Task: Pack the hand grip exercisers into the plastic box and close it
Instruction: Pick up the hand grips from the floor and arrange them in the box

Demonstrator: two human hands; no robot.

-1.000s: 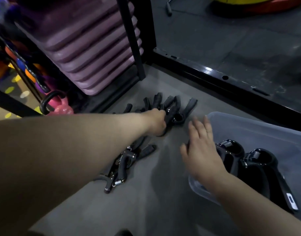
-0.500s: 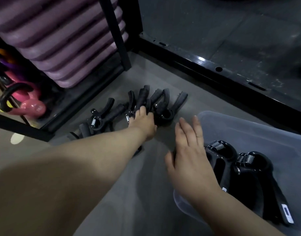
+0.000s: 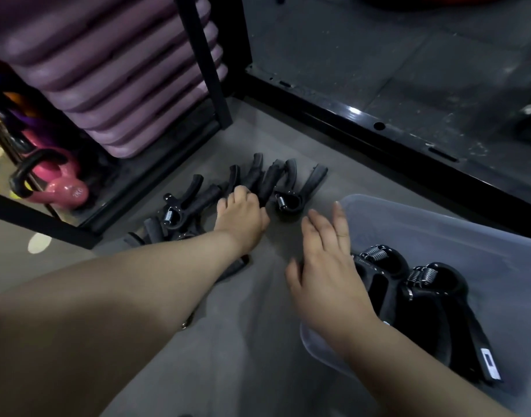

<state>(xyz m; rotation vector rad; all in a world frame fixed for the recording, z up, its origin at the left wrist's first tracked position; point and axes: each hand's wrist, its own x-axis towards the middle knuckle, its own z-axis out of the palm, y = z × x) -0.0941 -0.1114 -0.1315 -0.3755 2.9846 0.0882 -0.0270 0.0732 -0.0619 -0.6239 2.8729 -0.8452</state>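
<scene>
Several black hand grip exercisers (image 3: 291, 191) with steel springs lie in a loose row on the grey floor. My left hand (image 3: 240, 218) reaches into the middle of that row, its fingers curled over the handles of one exerciser (image 3: 259, 182). A translucent plastic box (image 3: 408, 215) stands open at the right, with two exercisers (image 3: 381, 275) lying side by side inside. My right hand (image 3: 327, 266) hovers over the box's left edge, fingers straight and spread, holding nothing. No lid is in view.
A pink kettlebell (image 3: 59, 188) stands at the left behind a black rack bar. Stacked purple step platforms (image 3: 122, 70) fill the rack, whose black post (image 3: 210, 70) stands just behind the exercisers. A black floor rail (image 3: 378, 127) runs diagonally past the box.
My left hand has stayed on the row of exercisers, its fingers closing over one. My right hand has hardly moved by the box. The view has shifted, showing more exercisers at the left.
</scene>
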